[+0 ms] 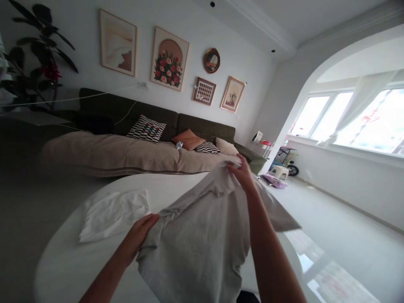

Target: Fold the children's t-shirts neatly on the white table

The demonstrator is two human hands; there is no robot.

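Observation:
A light grey cloth garment [202, 240], whose exact kind I cannot make out, hangs spread between my two hands over the table. My left hand [142, 231] grips its left upper edge, with the thumb on top. Higher and further right, my right hand [242, 172] is closed on the bunched upper corner. One flap of the cloth juts out to the right past my right forearm. To the left, a white folded cloth [115, 212] lies flat on the white round table [67, 261].
Behind the table stands a dark green sofa with a beige cover [142, 155] and several cushions [188, 139]. A plant [41, 54] is at the far left. Toward the right are a white stool [279, 173] and a purple item [274, 182] on the floor.

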